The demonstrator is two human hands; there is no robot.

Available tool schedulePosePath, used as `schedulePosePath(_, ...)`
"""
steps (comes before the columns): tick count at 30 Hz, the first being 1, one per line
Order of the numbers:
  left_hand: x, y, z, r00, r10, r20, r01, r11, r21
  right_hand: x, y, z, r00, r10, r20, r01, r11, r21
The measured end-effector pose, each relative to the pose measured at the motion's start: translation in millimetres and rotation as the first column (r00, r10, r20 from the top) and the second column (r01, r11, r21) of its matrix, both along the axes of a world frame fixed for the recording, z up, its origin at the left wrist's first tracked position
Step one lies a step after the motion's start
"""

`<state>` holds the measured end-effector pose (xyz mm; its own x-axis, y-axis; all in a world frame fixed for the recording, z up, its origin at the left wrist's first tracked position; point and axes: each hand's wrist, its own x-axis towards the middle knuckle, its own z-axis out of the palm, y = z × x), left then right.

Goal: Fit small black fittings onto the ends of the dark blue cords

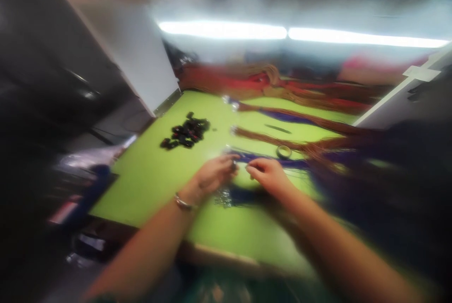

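Observation:
Over the green tabletop, my left hand has its fingers closed around a small dark piece, too blurred to identify. Just to its right, my right hand is pinched, thumb against fingers; whatever it holds is too small to make out. A bundle of blue wires runs behind both hands. Below them, clear connectors sit at the end of another dark blue bundle. Several black parts lie in a pile beyond my left hand.
Brown wire bundles with pale ends stretch rightward. A roll of tape rests among the wires. Red and brown wires cross the back. White panels flank the table beneath bright tube lights.

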<state>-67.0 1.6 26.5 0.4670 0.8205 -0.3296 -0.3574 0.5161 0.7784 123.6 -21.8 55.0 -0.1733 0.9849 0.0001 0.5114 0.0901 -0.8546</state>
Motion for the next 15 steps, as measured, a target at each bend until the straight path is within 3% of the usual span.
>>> schedulePosePath(3, -0.3, 1.3, -3.2, 1.0, -0.024, 0.015, 0.024, 0.999, 0.021, -3.6, -0.7, 7.1, 0.996, -0.019, -0.09, 0.016, 0.999, -0.028)
schedulePosePath(8, -0.3, 0.8, 0.0, 1.0, -0.028, 0.007, 0.027, 0.999, 0.032, -12.4, -4.2, 15.1, 0.997, 0.002, -0.075, 0.004, 0.997, 0.081)
schedulePosePath(15, -1.7, -0.3, 1.4, 0.999, -0.032, -0.002, 0.032, 0.999, 0.023, -7.7, -6.8, 8.9, 0.98, -0.045, 0.196, 0.015, 0.988, 0.152)
